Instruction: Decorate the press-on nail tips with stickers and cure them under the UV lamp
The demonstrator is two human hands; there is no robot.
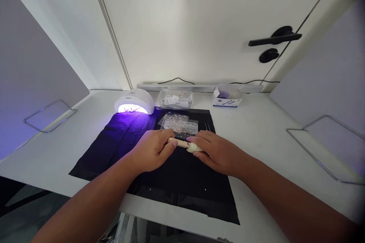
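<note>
Over a black cloth [182,182], both my hands hold one slim beige, ribbed tube [181,143] with a cream, rounded piece at its right end. My left hand [154,150] is closed round the left end, thumb along the front. The fingers of my right hand [216,151] close on the cream piece [194,147] and hide part of it. What exactly the tube is, I cannot make out. Just beyond the hands lie clear sheets of small decorations [176,121]. A thin pair of metal tweezers [207,126] rests to their right.
A white nail lamp [134,98] glows violet at the back left. Behind the sheets stands a clear plastic box [175,100] with packets in it. An open alcohol pads carton [227,97] is at the back right. Wire stands [319,155] flank the white table [262,132].
</note>
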